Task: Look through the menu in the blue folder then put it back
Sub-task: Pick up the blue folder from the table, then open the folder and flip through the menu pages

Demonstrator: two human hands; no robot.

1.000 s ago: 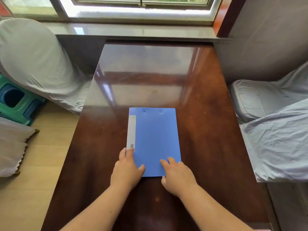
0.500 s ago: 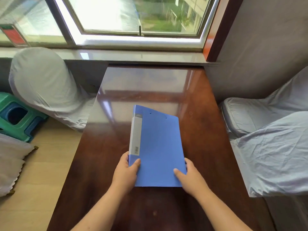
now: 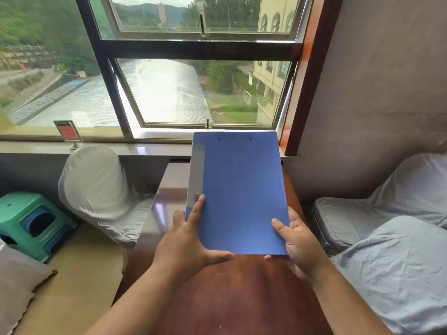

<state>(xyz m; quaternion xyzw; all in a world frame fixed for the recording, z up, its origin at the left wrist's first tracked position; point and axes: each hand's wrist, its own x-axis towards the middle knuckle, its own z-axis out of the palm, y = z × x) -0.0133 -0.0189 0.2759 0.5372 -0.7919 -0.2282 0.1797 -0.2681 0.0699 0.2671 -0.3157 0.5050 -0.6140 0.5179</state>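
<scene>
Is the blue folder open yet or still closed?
Closed. The blue folder shows only its plain front cover, no pages, held up off the table between left hand and right hand.

No text is readable (folder's spine sticker point(image 3: 196, 199) blurred).

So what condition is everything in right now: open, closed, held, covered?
Blue plastic folder: closed, lifted off the table, tilted up.
Left hand: gripping the folder's lower left corner.
Right hand: holding the lower right edge.
Dark glossy wooden table: bare where visible.
Lower window sash: swung open outward.
Chair left of the table: covered in grey cloth.
Green plastic stool: upright on the floor.
</scene>
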